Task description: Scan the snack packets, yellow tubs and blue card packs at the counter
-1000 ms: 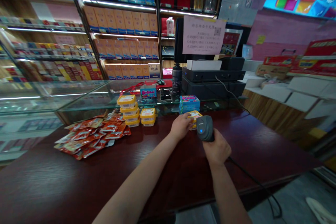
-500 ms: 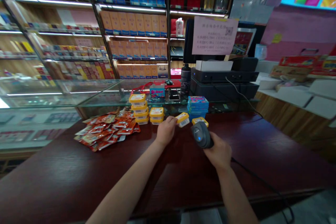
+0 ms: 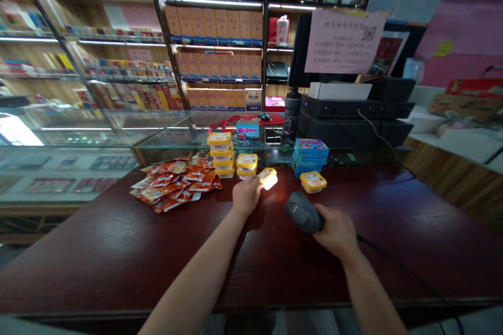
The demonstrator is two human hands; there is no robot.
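My left hand (image 3: 247, 197) pinches a small tub with a yellow lid (image 3: 268, 178), tilted so that its near side faces me; a bright patch of light falls on that side. In my right hand (image 3: 337, 231) is a dark grey barcode scanner (image 3: 304, 212), its head aimed toward the tub. Another yellow-lidded tub (image 3: 313, 181) lies on the counter beyond the scanner. Left of the held tub are a short stack of tubs (image 3: 247, 165) and a taller stack of tubs (image 3: 220, 155). Orange snack packets (image 3: 173, 184) lie in a heap farther left.
A stack of blue boxes (image 3: 310, 157) stands at the back of the dark wooden counter (image 3: 157, 261). Behind it are a black bottle (image 3: 291, 113), a phone (image 3: 272, 136) and a monitor with a paper sign (image 3: 344, 42). The scanner's cable (image 3: 401, 267) trails right.
A bright light now shows on the held tub's side. The scanner sits lower in view, apart from the loose tub it partly covered. The whole view has shifted slightly.
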